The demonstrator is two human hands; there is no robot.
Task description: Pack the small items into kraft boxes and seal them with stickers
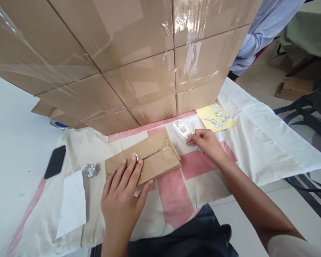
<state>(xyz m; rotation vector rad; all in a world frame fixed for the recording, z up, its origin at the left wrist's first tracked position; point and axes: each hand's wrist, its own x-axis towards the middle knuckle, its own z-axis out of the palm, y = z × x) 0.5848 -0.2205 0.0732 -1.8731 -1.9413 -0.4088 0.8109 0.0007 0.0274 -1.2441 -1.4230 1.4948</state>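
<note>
My left hand (pixel 125 192) lies on a flat brown cardboard box (pixel 160 157), fingers spread over its top and thumb by the near edge. A small crumpled piece of clear tape (pixel 136 156) sticks up at the fingertips, near the box's seam. To the right, my right hand (pixel 204 141) is closed in a pinch at the front end of a white tape dispenser (pixel 179 129). Clear tape seems to be between the fingertips, though it is hard to make out. The dispenser stands on the cloth just beyond the box.
Tall stacked cartons (pixel 141 82) wrapped in clear tape rise behind. A yellow sheet (pixel 223 123) with small stickers lies right of the dispenser. At left are a black phone (pixel 55 161), white paper (pixel 71 203) and a crumpled ball (pixel 90 170). Another person's sleeve (pixel 262 35) shows at upper right.
</note>
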